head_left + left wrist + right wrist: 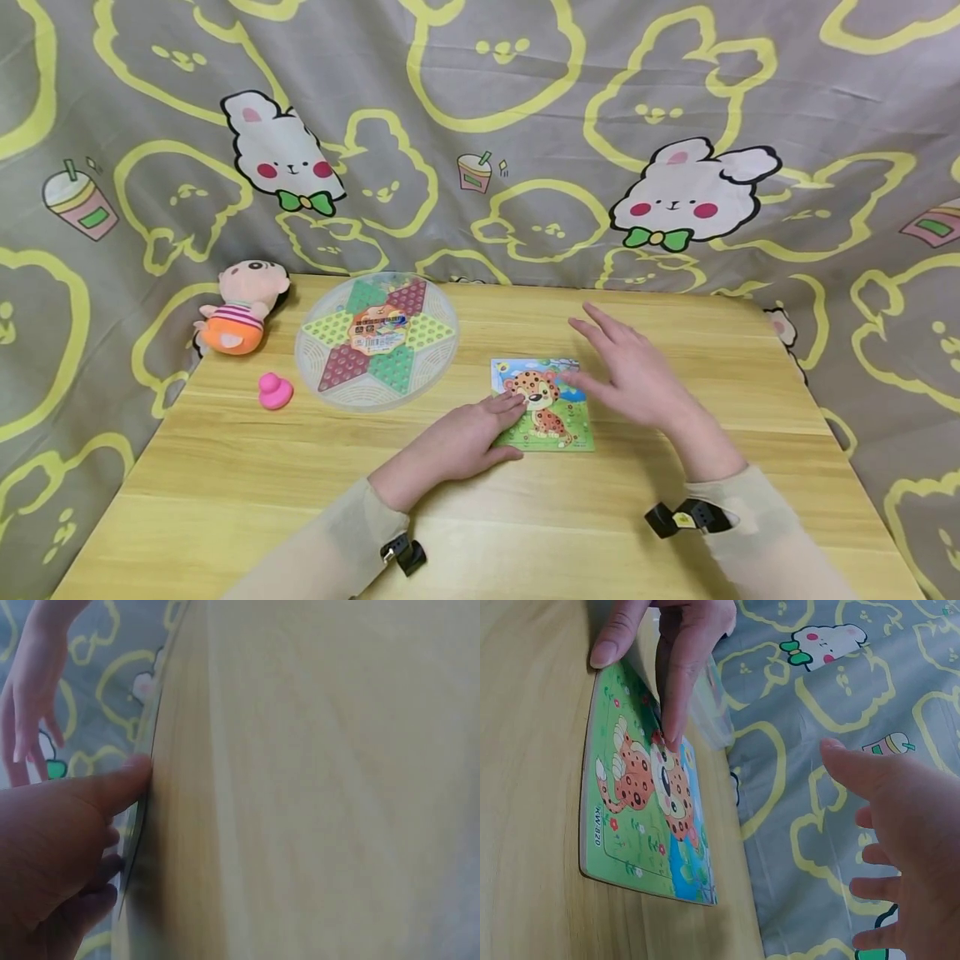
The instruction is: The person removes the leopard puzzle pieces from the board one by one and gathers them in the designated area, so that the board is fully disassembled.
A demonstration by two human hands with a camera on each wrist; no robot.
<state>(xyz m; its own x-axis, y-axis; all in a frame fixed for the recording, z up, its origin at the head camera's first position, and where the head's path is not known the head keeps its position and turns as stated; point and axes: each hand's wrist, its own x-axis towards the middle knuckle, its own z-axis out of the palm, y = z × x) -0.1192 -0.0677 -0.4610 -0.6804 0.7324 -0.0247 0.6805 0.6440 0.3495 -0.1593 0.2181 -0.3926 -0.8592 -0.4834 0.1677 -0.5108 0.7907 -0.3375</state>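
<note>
A square leopard puzzle board point(551, 421) lies on the wooden table, its picture facing up. My left hand point(468, 437) rests at the board's left side with extended fingers over the leopard's face. In the right wrist view, the left thumb point(613, 641) is at the board's near edge and a finger reaches across the picture point(634, 776). My right hand point(637, 371) is held just right of the board, fingers spread and nothing in them. The left wrist view shows the left hand point(56, 847) close up, with the right hand point(34, 697) beyond.
A round Chinese checkers board point(318, 329) with a colored star lies behind and left of the puzzle. Farther left are a small pink toy point(275, 392) and a plush doll point(243, 308). A patterned curtain point(525, 158) hangs along the table's back edge.
</note>
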